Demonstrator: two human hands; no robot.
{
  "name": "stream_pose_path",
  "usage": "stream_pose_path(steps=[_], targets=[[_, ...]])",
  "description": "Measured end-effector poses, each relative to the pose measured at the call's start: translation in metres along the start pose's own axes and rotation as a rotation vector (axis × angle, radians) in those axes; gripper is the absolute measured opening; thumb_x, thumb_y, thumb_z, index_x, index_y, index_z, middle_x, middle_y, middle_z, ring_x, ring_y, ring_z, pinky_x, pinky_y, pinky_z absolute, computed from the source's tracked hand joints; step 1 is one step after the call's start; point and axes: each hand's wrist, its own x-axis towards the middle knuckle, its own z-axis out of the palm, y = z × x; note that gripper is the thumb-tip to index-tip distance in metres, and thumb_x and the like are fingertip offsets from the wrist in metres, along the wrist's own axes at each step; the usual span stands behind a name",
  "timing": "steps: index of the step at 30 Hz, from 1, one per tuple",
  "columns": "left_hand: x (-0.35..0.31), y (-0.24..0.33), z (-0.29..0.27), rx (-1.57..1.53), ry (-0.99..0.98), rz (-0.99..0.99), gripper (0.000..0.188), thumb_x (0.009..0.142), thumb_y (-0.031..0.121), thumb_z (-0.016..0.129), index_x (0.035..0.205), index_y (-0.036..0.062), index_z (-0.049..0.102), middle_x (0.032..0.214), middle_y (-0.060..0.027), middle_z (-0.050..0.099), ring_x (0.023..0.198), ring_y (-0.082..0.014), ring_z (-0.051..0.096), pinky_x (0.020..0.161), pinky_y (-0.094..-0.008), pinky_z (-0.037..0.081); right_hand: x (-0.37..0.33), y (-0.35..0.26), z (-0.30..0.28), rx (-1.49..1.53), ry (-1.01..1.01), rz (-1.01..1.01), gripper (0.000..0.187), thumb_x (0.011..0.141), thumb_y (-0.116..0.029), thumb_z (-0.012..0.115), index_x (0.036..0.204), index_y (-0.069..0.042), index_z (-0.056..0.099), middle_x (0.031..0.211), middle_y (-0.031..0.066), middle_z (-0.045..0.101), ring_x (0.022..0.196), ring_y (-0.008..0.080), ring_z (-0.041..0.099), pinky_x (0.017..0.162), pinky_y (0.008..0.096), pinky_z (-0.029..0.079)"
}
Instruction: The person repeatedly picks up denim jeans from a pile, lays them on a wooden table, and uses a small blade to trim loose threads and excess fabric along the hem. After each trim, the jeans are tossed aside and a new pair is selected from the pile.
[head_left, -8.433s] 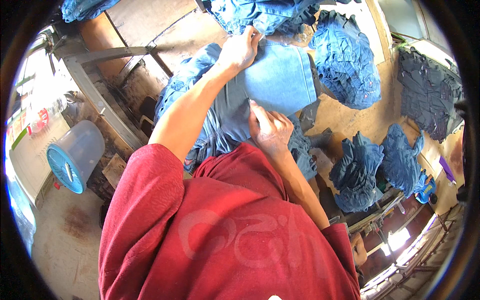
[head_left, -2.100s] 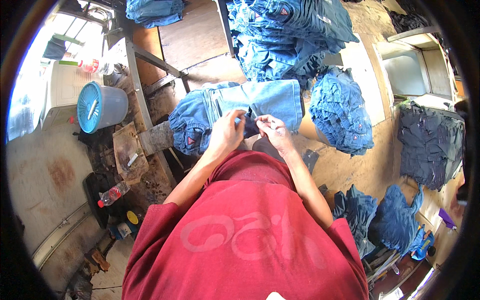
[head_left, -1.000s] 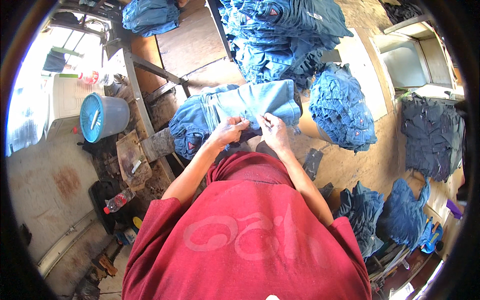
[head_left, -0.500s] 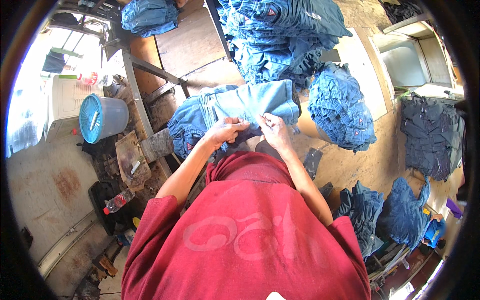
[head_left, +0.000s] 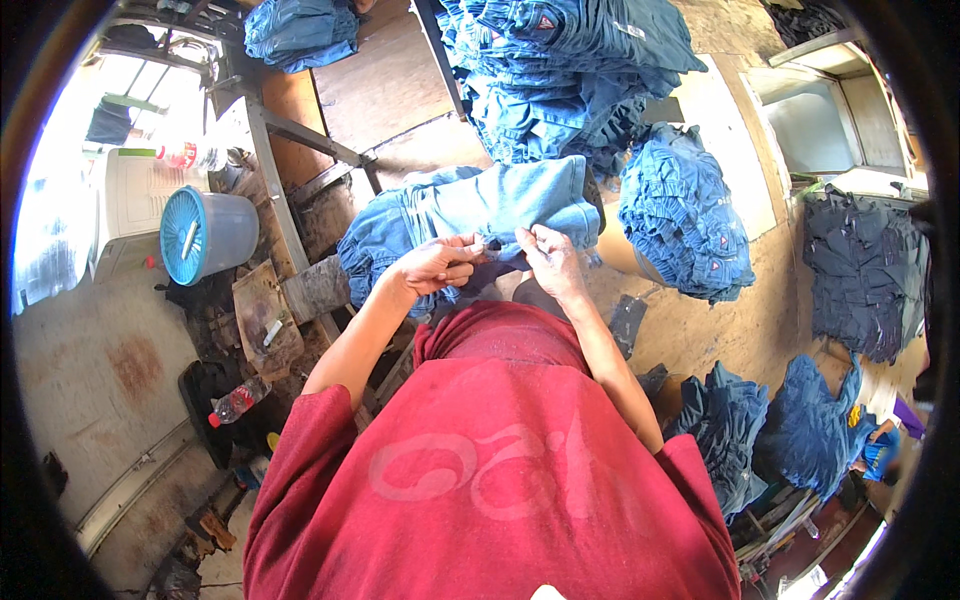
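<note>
I stood close by and looked at the blue jeans (head_left: 505,195). They lay in the middle of the frame, just above the two hands. They were long from side to side: the dark, bunchy end was at the left, and the pale leg went right and a little bit up. It stopped at the hem (head_left: 583,188).

The right hand (head_left: 552,262) was nearer to that hem. Its thumb and first finger were close together, and they looked to be pinching the low edge of the pale leg. The left hand (head_left: 440,268) was by the same low edge, nearer to the bunchy end. Its thumb and finger tips almost met, and its other fingers were curled. I could not tell if it had cloth or some tiny thing in its tips. Only a small gap was between the hands, and the low edge of the cloth ran along it.

Some bits were hard to see. The fingers hid part of that edge, and a dark spot between the hands was too small to make out. The red shirt (head_left: 480,430) filled the bottom of the frame. The big pile of blue clothes (head_left: 560,90) was cut off at the top. Far right, something blue (head_left: 880,455) was too blurry to name.
</note>
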Motion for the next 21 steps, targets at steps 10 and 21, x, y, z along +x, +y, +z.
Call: stream_pose_path(steps=[10, 21], targets=[[0.011, -0.001, 0.025, 0.278, 0.257, 0.023, 0.016, 0.101, 0.022, 0.071, 0.091, 0.0133, 0.063, 0.068, 0.0107, 0.048, 0.047, -0.0005, 0.03, 0.045, -0.0241, 0.02, -0.008, -0.01, 0.0, -0.104, 0.006, -0.098, 0.03, 0.105, -0.024, 0.068, 0.09, 0.002, 0.065, 0.066, 0.0153, 0.052, 0.06, 0.0161, 0.045, 0.058, 0.0374, 0.042], [-0.006, -0.009, 0.04, 0.267, 0.412, 0.132, 0.02, 0.102, 0.021, 0.067, 0.088, 0.0074, 0.063, 0.064, 0.0087, 0.046, 0.049, -0.0019, 0.035, 0.046, -0.0243, 0.024, -0.013, -0.002, 0.001, -0.02, 0.059, -0.077, 0.032, 0.105, -0.025, 0.069, 0.087, 0.001, 0.065, 0.066, 0.014, 0.054, 0.061, 0.0147, 0.045, 0.057, 0.0356, 0.042]])
